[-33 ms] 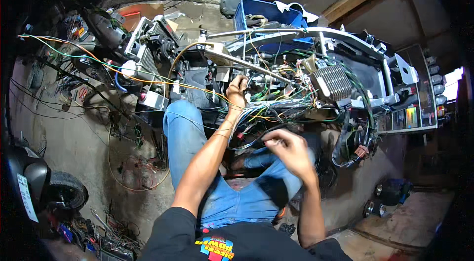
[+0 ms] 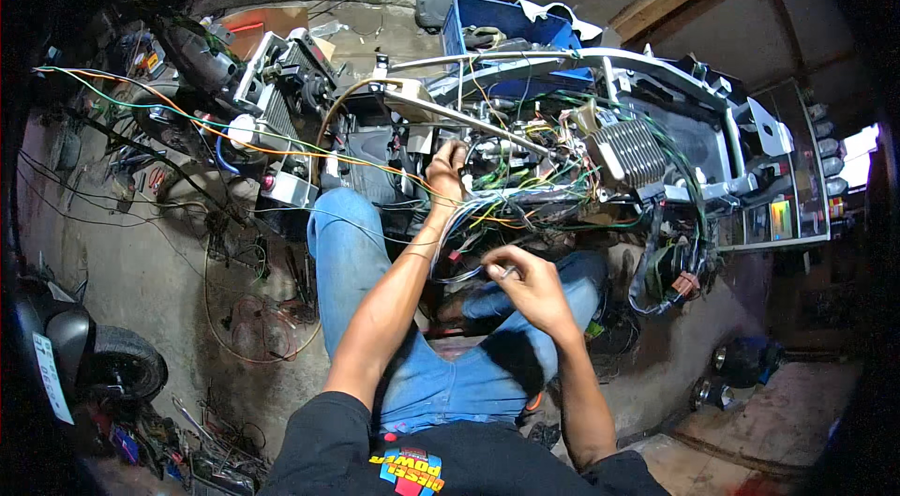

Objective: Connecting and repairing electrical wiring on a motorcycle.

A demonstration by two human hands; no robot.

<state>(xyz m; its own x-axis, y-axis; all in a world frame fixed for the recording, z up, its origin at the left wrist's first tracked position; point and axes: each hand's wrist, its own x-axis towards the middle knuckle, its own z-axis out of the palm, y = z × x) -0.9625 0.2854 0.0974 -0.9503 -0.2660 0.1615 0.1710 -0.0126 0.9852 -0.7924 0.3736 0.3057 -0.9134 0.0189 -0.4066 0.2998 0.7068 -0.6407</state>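
A bare motorcycle or scooter frame (image 2: 647,60) stretches across in front of me, with a tangle of coloured wires (image 2: 534,196) along its near side. My left hand (image 2: 446,172) reaches into the middle of the frame, fingers closed among the wires and parts. What it grips there is hidden. From beside that wrist a loose wire bundle (image 2: 439,248) loops down toward my lap. Over my right thigh, my right hand (image 2: 531,288) has its fingers curled in a pinch at the end of that loop, and the bundle runs into its fingertips.
A finned metal unit (image 2: 632,158) sits on the frame's right part. Behind stands a blue crate (image 2: 459,27). Long orange and green wires (image 2: 202,119) stretch off to the left. At far left is a wheel (image 2: 127,363); a glass display case (image 2: 787,215) stands at right.
My right hand has moved left and slightly down, onto the end of the wire loop. My left hand stays in nearly the same spot within the frame.
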